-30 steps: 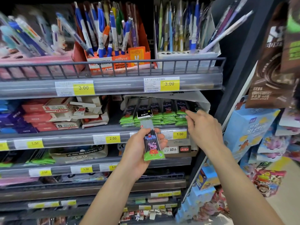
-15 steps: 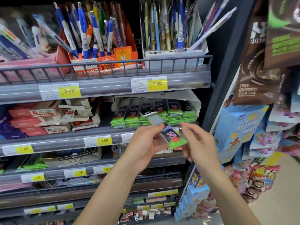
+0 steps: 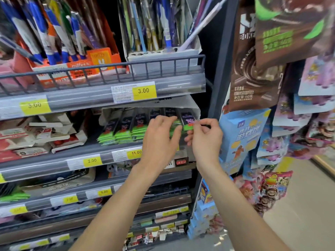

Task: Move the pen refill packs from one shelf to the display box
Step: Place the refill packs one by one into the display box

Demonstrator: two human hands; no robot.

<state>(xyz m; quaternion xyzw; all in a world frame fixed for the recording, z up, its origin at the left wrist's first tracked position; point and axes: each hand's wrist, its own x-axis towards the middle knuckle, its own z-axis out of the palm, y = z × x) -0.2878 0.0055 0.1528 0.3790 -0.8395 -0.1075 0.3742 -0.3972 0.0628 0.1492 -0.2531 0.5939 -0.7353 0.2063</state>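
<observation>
A white cardboard display box (image 3: 192, 107) sits on the second shelf, filled with rows of black-and-green pen refill packs (image 3: 125, 128). My right hand (image 3: 206, 137) pinches the green lower end of one pen refill pack (image 3: 188, 121), which lies at the right end of the box. My left hand (image 3: 160, 140) is spread with fingers apart, its fingertips resting on the packs just left of that one. It grips nothing. My hands hide the box's front right part.
A wire-fronted shelf (image 3: 126, 69) with boxes of pens (image 3: 59, 38) hangs just above the box. Red and white cartons (image 3: 41, 134) lie to the left. Snack bags (image 3: 257, 57) and blue boxes (image 3: 243, 136) hang on the right side rack.
The pack went from my left hand to my right. Both hands rose from in front of the shelf edge to the display box, and the pack now lies at the box's right end.
</observation>
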